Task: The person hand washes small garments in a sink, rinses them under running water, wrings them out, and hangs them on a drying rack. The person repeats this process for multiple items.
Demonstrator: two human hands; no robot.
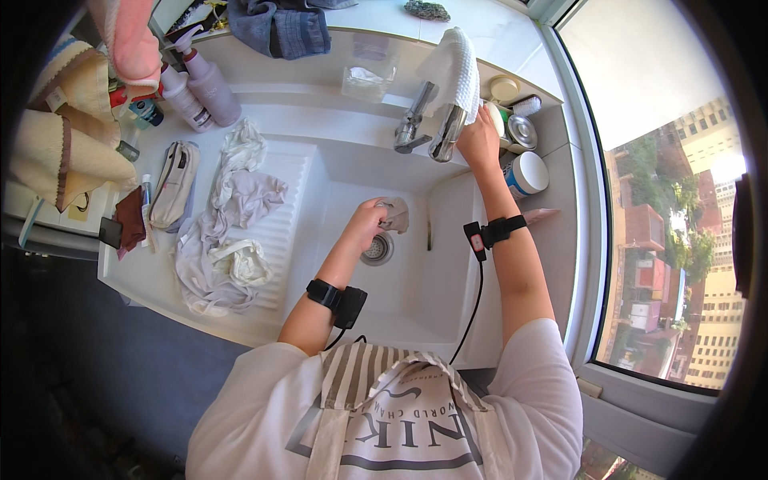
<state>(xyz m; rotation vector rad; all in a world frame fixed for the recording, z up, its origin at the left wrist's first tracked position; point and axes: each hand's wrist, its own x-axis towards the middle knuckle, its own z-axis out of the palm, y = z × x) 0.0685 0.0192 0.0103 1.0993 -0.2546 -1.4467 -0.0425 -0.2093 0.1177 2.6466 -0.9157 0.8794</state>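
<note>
My left hand (pixel 367 222) grips a small greyish-beige wet-looking cloth (pixel 396 215) inside the white sink basin (pixel 408 288). The cloth hangs just above the metal drain strainer (pixel 378 247). At the back right, my right hand (pixel 480 139) reaches past the chrome faucet (pixel 449 135) to the corner ledge. Its fingertips lie beside a whitish rounded item (pixel 495 119), perhaps a bar of soap, and are partly hidden, so whether they hold it is unclear. A white textured towel (pixel 461 72) drapes over the faucet, close to that hand.
Crumpled pale garments (pixel 231 240) lie on the ribbed washboard (pixel 294 198) left of the basin. A white tub (pixel 531 173), a scrub brush (pixel 527 105) and a round metal tin (pixel 522 132) crowd the right ledge. Pump bottles (pixel 210 90) stand back left. A window (pixel 660 180) borders the right.
</note>
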